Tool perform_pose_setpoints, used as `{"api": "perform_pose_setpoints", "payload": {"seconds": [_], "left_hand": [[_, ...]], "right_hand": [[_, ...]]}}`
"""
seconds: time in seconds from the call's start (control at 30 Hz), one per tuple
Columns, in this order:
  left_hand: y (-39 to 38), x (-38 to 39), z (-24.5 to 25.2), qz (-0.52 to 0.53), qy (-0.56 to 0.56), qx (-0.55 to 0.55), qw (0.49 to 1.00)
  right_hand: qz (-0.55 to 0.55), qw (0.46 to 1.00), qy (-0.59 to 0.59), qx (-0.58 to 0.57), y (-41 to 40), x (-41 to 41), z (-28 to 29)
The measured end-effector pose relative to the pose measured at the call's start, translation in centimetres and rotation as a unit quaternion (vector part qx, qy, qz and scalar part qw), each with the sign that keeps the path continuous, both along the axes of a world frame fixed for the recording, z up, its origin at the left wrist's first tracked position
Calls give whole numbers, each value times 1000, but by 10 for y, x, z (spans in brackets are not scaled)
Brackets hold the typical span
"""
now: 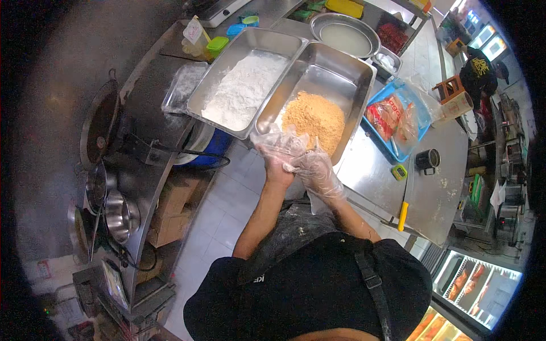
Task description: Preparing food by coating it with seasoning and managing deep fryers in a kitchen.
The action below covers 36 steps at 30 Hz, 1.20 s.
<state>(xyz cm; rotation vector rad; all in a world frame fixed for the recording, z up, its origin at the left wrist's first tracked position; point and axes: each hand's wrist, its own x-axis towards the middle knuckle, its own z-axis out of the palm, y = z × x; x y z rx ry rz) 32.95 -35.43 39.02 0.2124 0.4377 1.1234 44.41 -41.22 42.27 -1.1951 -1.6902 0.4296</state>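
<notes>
Both hands wear clear plastic gloves and meet at the near end of a deep steel pan (341, 64) holding a heap of orange-yellow breading-like powder (313, 117). My left hand (280, 147) is over the pan's near left corner, its fingers bent. My right hand (318, 170) touches it, at or around the glove's wrist side. Whether anything lies between the fingers is hidden by the crumpled plastic. Left of this pan stands a second steel pan (266, 40) with white flour-like powder (245, 91).
A blue tray (420, 100) with bagged food sits right, near a green timer (399, 171), a yellow-handled knife (402, 216) and a dark metal mug (428, 159). A round basin (318, 25) of cloudy liquid stands behind. Steel bowls (122, 216) are left; a person (480, 72) is far right.
</notes>
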Motion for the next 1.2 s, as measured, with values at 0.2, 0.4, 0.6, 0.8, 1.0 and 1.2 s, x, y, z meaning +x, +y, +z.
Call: {"api": "perform_pose_setpoints", "payload": {"seconds": [0.2, 0.4, 0.6, 0.8, 1.0, 1.2], "left_hand": [[1, -1, 14, -26, -22, 26, 999], [9, -2, 33, -1, -98, 11, 995], [20, -8, 30, -8, -179, 87, 980], [20, -8, 26, 82, -26, -24, 996], [23, -20, 29, 63, -37, 71, 995], [25, -17, 33, 90, 65, 99, 989]], "right_hand": [[37, 999, -16, -7, -1, -1, 16], [44, 996, -54, 58, -6, -4, 5], [121, 992, -18, -3, -2, -5, 7], [230, 940, 209, -138, -8, -6, 0], [202, 959, 130, -150, -13, -15, -26], [237, 960, 68, -131, -7, -20, -52]]}}
